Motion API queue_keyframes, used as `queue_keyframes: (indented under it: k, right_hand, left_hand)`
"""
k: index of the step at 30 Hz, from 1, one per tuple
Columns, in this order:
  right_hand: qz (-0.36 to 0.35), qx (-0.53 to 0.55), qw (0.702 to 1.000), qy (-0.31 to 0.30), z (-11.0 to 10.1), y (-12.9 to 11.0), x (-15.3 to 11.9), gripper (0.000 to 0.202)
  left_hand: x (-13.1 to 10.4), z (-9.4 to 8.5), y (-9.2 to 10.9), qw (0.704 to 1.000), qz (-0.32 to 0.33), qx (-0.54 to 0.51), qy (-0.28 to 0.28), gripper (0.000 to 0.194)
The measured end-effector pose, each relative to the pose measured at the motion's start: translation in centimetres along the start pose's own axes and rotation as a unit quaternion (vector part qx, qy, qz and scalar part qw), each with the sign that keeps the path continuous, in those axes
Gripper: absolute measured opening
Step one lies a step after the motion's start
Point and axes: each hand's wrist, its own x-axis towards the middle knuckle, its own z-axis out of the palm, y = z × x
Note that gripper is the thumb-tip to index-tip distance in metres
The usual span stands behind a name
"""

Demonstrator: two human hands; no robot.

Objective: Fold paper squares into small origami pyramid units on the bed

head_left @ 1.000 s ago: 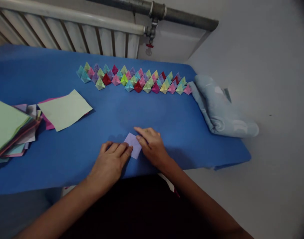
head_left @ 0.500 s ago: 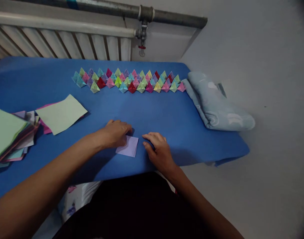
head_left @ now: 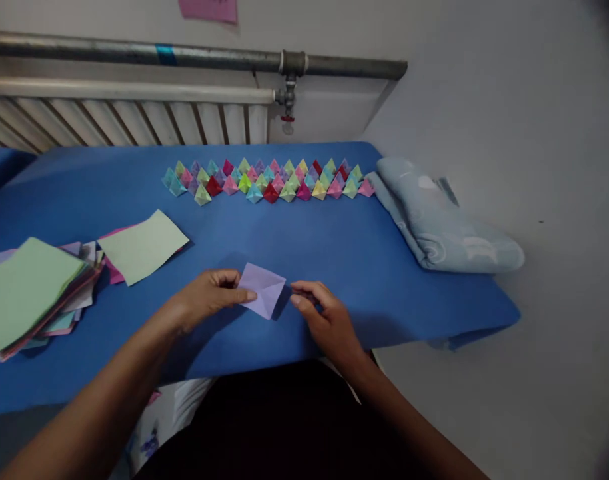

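A small lilac square of paper (head_left: pixel 267 290) with creases across it is pinched at its left edge by my left hand (head_left: pixel 212 297), the thumb lying on top. Just right of the paper, my right hand (head_left: pixel 329 323) is apart from it, its fingers half curled with a gap between thumb and forefinger and nothing between them. Beyond both hands, several rows of small folded paper shapes (head_left: pixel 270 193) in many colours stand on the blue surface (head_left: pixel 224 233).
Two groups of loose paper lie at the left: a light green sheet over pink ones (head_left: pixel 147 247) and a thicker mixed stack (head_left: pixel 29 293). A folded pale blue cloth (head_left: pixel 444 227) lies at the right, by the wall. A radiator (head_left: pixel 134 120) runs behind.
The lilac paper has been picked up and turned, and my left thumb now lies on top of it. My right hand stays beside it. The whole view has shifted slightly.
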Motion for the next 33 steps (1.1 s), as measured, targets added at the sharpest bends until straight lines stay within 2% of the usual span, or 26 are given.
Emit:
queue_keyframes:
  k: [2,4,7,10,14,21,24,29,33]
  right_hand:
    - [0.072,0.081,0.994,-0.035,0.6,-1.1,0.1,0.026]
    - [0.114,0.134,0.982,-0.071,1.3,-2.3,0.3,0.028]
    - [0.118,0.176,0.973,-0.094,2.4,-3.6,0.4,0.027]
    - [0.108,0.204,0.969,-0.090,3.2,-4.0,0.4,0.028]
    - [0.106,0.197,0.974,-0.049,3.7,-3.2,0.4,0.020]
    - [0.129,0.226,0.964,-0.048,3.7,-1.9,1.0,0.020]
    - [0.146,0.245,0.956,-0.065,3.7,-1.9,1.1,0.020]
    - [0.133,0.227,0.963,-0.062,3.6,-2.2,1.2,0.019]
    - [0.161,0.265,0.948,-0.067,3.8,-2.2,1.4,0.018]
  left_hand:
    - [-0.9,1.1,-0.3,0.995,0.003,-0.074,0.062,0.028]
    - [-1.5,2.3,-0.4,0.987,0.006,-0.118,0.106,0.029]
    - [-2.0,3.5,-0.5,0.977,0.024,-0.146,0.154,0.028]
    - [-2.2,4.2,-0.4,0.970,0.041,-0.161,0.175,0.027]
    - [-2.5,4.3,-0.4,0.970,0.043,-0.183,0.155,0.025]
    - [-2.8,3.9,-1.7,0.976,-0.013,-0.213,0.039,0.026]
    - [-2.8,3.9,-1.7,0.976,-0.011,-0.210,0.052,0.024]
    - [-3.1,4.1,-1.2,0.976,0.009,-0.197,0.088,0.025]
    - [-3.2,4.3,-1.3,0.977,0.025,-0.190,0.091,0.026]
